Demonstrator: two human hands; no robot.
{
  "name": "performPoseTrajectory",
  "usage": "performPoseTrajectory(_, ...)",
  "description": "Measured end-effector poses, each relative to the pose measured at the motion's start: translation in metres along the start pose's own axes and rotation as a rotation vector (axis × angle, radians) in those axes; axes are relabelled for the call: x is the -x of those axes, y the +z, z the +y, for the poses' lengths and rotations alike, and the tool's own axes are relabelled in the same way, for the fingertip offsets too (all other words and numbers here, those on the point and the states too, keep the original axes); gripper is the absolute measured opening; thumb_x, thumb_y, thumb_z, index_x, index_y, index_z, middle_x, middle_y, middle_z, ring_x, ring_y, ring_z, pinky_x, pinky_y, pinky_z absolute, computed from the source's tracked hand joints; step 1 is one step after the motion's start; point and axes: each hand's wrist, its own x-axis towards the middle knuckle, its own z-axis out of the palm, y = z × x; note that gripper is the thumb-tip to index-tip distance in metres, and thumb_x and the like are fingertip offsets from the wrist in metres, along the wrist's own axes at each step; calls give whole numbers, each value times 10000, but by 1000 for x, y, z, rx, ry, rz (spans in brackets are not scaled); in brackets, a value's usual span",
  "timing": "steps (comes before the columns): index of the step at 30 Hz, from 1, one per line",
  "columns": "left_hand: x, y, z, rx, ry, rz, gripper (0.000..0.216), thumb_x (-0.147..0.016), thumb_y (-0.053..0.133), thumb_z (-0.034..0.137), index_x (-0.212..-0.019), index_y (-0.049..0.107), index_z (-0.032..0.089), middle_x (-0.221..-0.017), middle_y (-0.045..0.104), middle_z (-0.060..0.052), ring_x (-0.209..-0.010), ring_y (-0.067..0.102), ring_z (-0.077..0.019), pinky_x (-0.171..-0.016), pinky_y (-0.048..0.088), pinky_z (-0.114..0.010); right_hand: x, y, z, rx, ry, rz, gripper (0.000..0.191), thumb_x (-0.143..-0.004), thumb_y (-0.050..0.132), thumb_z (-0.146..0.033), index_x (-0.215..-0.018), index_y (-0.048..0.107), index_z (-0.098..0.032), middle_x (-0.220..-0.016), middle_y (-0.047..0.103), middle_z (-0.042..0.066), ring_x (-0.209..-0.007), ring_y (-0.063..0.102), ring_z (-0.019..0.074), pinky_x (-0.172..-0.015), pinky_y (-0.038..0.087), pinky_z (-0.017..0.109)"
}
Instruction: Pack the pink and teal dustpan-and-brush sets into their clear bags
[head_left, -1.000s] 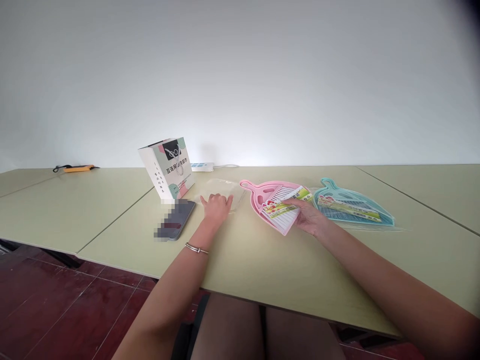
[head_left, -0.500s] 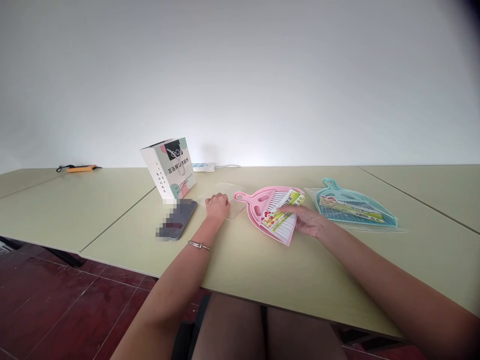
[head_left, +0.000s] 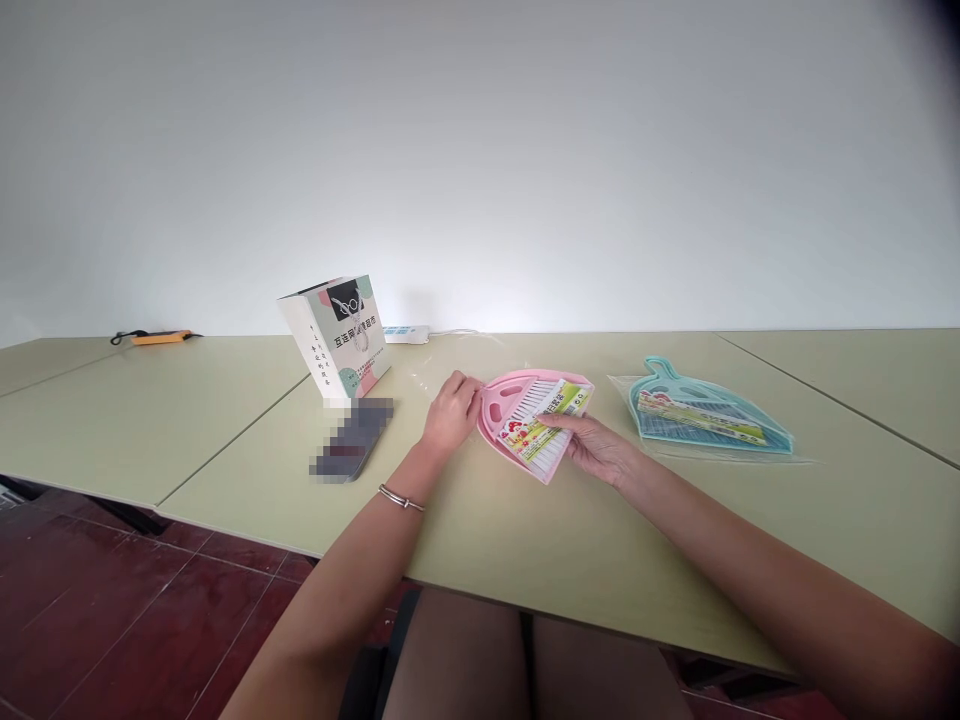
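Observation:
A pink dustpan point(head_left: 501, 394) with a white-bristled brush point(head_left: 534, 402) nested in it is held just over the table. My right hand point(head_left: 600, 447) grips its wide right side, thumb on top across the printed card label point(head_left: 574, 397). At the dustpan's narrow end, my left hand point(head_left: 452, 412) has its fingers closed on a clear plastic bag point(head_left: 480, 352), which spreads behind the hand. The dustpan's handle is hidden by the left hand, and how far it lies inside the bag is unclear. A teal dustpan set point(head_left: 679, 378) lies wrapped in clear plastic to the right.
A printed paper bag point(head_left: 337, 340) stands at the left, with a dark phone point(head_left: 360, 438), partly blurred out, in front. Behind are a white power strip point(head_left: 407, 334) and an orange object point(head_left: 162, 338) with a black cord. The table's front edge point(head_left: 600, 625) runs above my lap.
My right hand has brought the pink dustpan leftward to my left hand, and the handle is now covered. The left hand has moved slightly right, and the plastic bag has lifted and spread.

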Motion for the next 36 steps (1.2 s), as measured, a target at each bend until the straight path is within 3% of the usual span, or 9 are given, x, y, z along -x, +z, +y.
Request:
performPoseTrajectory(6, 2, -4, 8, 29, 91, -1, 217, -918, 367, 231, -899, 577, 180, -895, 580, -53, -818, 566, -130, -710, 477, -248, -2, -1, 1, -73, -50, 61, 363, -691, 628, -8, -1008, 621, -185, -899, 730, 27, -818, 694, 189, -763, 572, 301)
performPoseTrajectory(13, 2, -8, 21, -38, 251, -13, 284, -934, 318, 250, -898, 590, 175, -842, 587, -58, -780, 562, -141, -671, 474, -259, 1, 1, 7, -19, 46, -130, 393, -673, 652, -32, -1032, 620, -187, -958, 721, 31, -866, 682, 197, -810, 543, 317)
performPoseTrajectory(24, 3, -10, 27, -54, 344, -48, 285, -934, 298, 249, -908, 569, 166, -886, 599, -74, -792, 587, -144, -657, 479, -258, 11, 15, 9, -111, 2, -193, 451, -696, 608, -39, -1112, 601, -213, -963, 716, 23, -961, 658, 197, -876, 521, 311)
performPoseTrajectory(28, 4, -11, 32, -31, 288, -19, 242, -918, 333, 249, -907, 564, 176, -885, 610, -63, -791, 592, -146, -663, 478, -259, 15, 16, 6, -77, 4, -188, 428, -694, 601, -33, -1087, 615, -201, -965, 717, 21, -948, 662, 195, -863, 524, 308)
performPoseTrajectory(33, 5, -14, 43, -55, 34, -1, 291, -873, 455, 394, -1078, 521, 200, -980, 615, -50, -804, 609, -157, -622, 473, -251, 19, 19, 5, -34, 14, -202, 402, -653, 627, -12, -1013, 644, -189, -944, 724, 28, -928, 668, 210, -861, 522, 330)
performPoseTrajectory(36, 5, -15, 46, -80, -53, -19, 298, -883, 442, 385, -1119, 501, 213, -1028, 620, -44, -780, 620, -156, -586, 456, -248, 21, 21, 7, 12, 24, -207, 338, -636, 652, -19, -934, 662, -179, -911, 729, 37, -894, 674, 207, -820, 529, 311)
